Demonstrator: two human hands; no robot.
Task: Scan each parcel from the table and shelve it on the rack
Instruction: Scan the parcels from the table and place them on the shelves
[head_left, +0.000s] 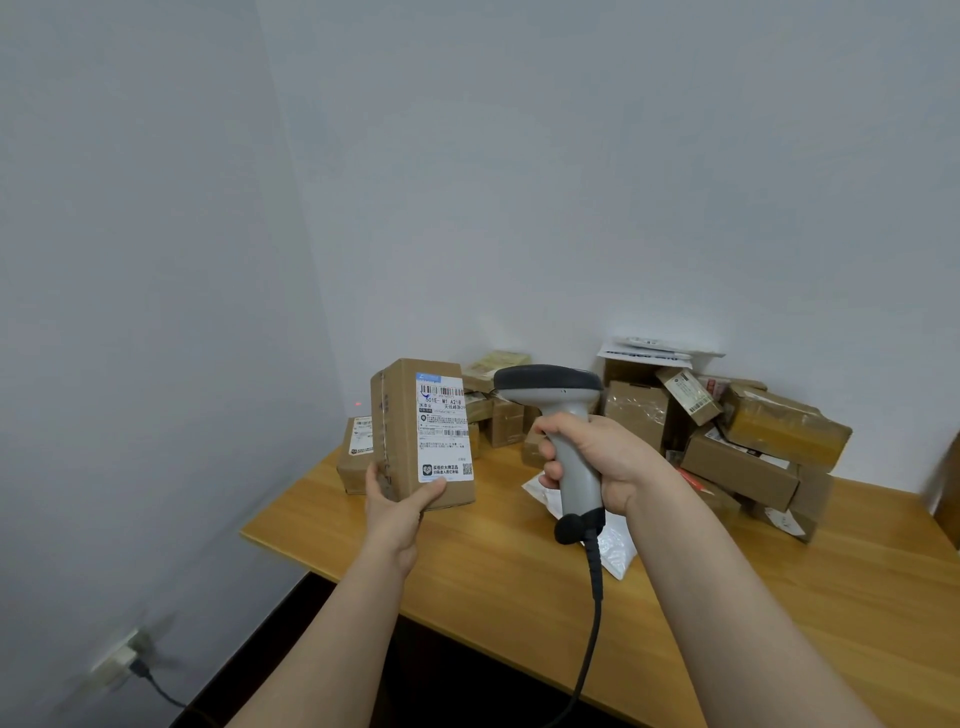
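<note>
Your left hand (395, 499) grips the box (415, 431) from below, upright above the table (467, 571), label facing you. Your right hand (597, 462) wraps the scanner (561, 431) handle just beside it.

Left hand (397, 506) grips the parcel (405, 426) from below; right hand (605, 460) curls its fingers (548, 449) round the scanner (563, 410).
</note>
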